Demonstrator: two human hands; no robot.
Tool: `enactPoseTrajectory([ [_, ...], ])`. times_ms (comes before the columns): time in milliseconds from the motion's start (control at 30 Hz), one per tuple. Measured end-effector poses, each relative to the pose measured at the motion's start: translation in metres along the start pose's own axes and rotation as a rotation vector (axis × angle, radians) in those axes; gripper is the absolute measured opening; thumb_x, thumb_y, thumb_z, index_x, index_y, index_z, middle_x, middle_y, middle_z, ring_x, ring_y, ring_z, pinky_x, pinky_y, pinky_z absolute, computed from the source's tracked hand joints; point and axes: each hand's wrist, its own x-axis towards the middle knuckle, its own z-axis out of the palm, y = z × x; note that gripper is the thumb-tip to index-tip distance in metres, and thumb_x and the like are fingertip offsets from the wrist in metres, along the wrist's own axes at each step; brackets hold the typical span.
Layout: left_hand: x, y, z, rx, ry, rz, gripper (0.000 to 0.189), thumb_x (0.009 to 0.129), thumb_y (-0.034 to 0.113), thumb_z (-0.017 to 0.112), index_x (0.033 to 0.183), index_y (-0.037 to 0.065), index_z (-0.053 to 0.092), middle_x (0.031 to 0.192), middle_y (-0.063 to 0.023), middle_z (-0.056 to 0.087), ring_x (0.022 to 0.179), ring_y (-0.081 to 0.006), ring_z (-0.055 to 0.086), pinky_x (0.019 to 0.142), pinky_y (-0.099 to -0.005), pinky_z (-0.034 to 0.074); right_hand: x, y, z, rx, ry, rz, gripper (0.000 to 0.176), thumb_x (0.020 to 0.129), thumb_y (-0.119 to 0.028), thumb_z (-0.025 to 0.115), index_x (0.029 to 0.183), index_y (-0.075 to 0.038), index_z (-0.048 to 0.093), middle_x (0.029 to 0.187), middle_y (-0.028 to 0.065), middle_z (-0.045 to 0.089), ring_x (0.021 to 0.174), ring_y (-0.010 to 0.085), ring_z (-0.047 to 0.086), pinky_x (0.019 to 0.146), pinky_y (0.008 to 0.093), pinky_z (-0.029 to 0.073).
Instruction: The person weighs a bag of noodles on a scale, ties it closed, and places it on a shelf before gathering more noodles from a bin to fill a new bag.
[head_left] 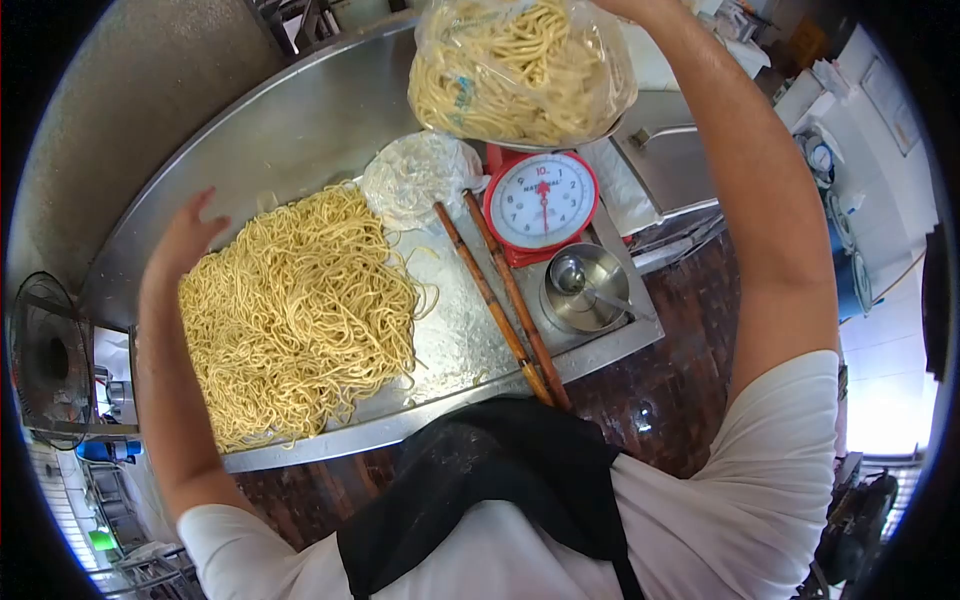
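My left hand (190, 235) hovers at the far left edge of a broad heap of yellow noodles (305, 310), fingers apart and holding nothing. A clear plastic bag full of thicker noodles (520, 75) rests on the pan of a red dial scale (542, 200). At the top edge of the view, my right hand (622, 8) is by the bag's upper right side. Its fingers are out of sight, so whether it grips the bag cannot be told. Crumpled clear plastic (422, 180) lies between the heap and the scale.
Two long brown sticks (500, 290) lie across the metal tray's front rim (400, 425). Right of them stands a metal bowl (590, 290) with a ladle (570, 275) in it. A fan (50, 355) is at the far left. Brown tiled floor (680, 340) shows at right.
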Motion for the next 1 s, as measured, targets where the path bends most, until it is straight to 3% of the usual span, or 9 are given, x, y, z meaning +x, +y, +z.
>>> enactPoseTrajectory([
  [133, -0.086, 0.014, 0.074, -0.743, -0.248, -0.074, 0.065, 0.091, 0.036, 0.068, 0.144, 0.004, 0.049, 0.137, -0.0127, 0.06, 0.127, -0.0248, 0.055, 0.108, -0.0386, 0.041, 0.024, 0.001, 0.021, 0.172, 0.094, -0.098, 0.059, 0.08, -0.049, 0.063, 0.101, 0.005, 0.073, 0.103, 0.0284, 0.069, 0.102, 0.0413, 0.067, 0.091, 0.0428, 0.052],
  [300, -0.177, 0.036, 0.156, -1.227, -0.278, -0.221, 0.047, 0.095, 0.021, 0.062, 0.138, 0.004, 0.053, 0.124, -0.0115, 0.067, 0.108, -0.0191, 0.065, 0.091, -0.0315, 0.05, -0.001, -0.029, 0.003, -0.044, 0.091, -0.099, 0.045, 0.08, -0.037, 0.068, 0.106, 0.0, 0.072, 0.106, 0.0262, 0.07, 0.103, 0.0385, 0.067, 0.091, 0.042, 0.052],
  [367, -0.193, 0.037, 0.176, -1.253, -0.3, -0.28, 0.045, 0.096, 0.015, 0.063, 0.138, 0.003, 0.053, 0.123, -0.0105, 0.066, 0.109, -0.0177, 0.064, 0.093, -0.0304, 0.049, 0.011, -0.017, 0.009, -0.252, 0.285, -0.067, 0.042, 0.081, -0.033, 0.069, 0.108, -0.002, 0.07, 0.107, 0.023, 0.07, 0.102, 0.0363, 0.067, 0.088, 0.0432, 0.053],
  [600, -0.205, 0.027, 0.181, -1.224, -0.235, -0.226, 0.045, 0.095, 0.01, 0.065, 0.137, 0.0, 0.053, 0.12, -0.0115, 0.065, 0.112, -0.0163, 0.06, 0.097, -0.0286, 0.048, -0.011, -0.034, -0.025, -0.197, 0.562, -0.125, 0.038, 0.08, -0.028, 0.071, 0.111, -0.005, 0.069, 0.117, 0.0219, 0.067, 0.105, 0.0345, 0.065, 0.088, 0.0421, 0.053],
  [667, -0.203, 0.029, 0.182, -1.238, -0.233, -0.206, 0.045, 0.095, 0.01, 0.065, 0.137, 0.0, 0.052, 0.12, -0.0112, 0.065, 0.112, -0.0163, 0.06, 0.097, -0.0289, 0.048, -0.009, -0.035, -0.024, -0.281, -0.041, -0.096, 0.046, 0.078, -0.033, 0.076, 0.118, -0.01, 0.067, 0.117, 0.0216, 0.068, 0.105, 0.0326, 0.065, 0.091, 0.0395, 0.052],
  [700, -0.202, 0.029, 0.184, -1.239, -0.247, -0.207, 0.045, 0.095, 0.01, 0.065, 0.137, 0.0, 0.052, 0.12, -0.0109, 0.065, 0.111, -0.0163, 0.06, 0.097, -0.0292, 0.048, 0.01, -0.009, -0.009, -0.308, -0.167, -0.274, 0.034, 0.08, -0.02, 0.068, 0.111, -0.007, 0.072, 0.115, 0.0152, 0.071, 0.103, 0.0361, 0.068, 0.093, 0.0488, 0.052],
  [733, -0.201, 0.028, 0.189, -1.244, -0.26, -0.196, 0.045, 0.095, 0.009, 0.065, 0.137, 0.0, 0.052, 0.12, -0.0105, 0.065, 0.111, -0.0164, 0.06, 0.097, -0.0297, 0.048, 0.012, 0.008, 0.0, -0.546, -0.098, -0.364, 0.041, 0.074, -0.031, 0.075, 0.104, -0.003, 0.072, 0.098, 0.0205, 0.071, 0.096, 0.0364, 0.068, 0.086, 0.0423, 0.055],
  [800, -0.198, 0.03, 0.192, -1.237, -0.29, -0.131, 0.045, 0.095, 0.01, 0.066, 0.136, 0.001, 0.053, 0.118, -0.0102, 0.065, 0.11, -0.0165, 0.061, 0.096, -0.0296, 0.048, 0.004, 0.018, -0.012, -0.447, -0.245, -0.162, 0.052, 0.063, -0.035, 0.083, 0.099, 0.001, 0.073, 0.098, 0.0225, 0.071, 0.094, 0.0359, 0.069, 0.087, 0.0425, 0.054],
  [1000, -0.195, 0.03, 0.194, -1.211, -0.327, -0.069, 0.044, 0.094, 0.009, 0.067, 0.135, 0.002, 0.054, 0.115, -0.0096, 0.065, 0.108, -0.0167, 0.061, 0.095, -0.0303, 0.049, -0.001, 0.051, 0.003, -0.348, -0.273, -0.073, 0.051, 0.068, -0.04, 0.079, 0.101, -0.001, 0.074, 0.101, 0.0202, 0.072, 0.098, 0.0353, 0.069, 0.088, 0.0398, 0.054],
])
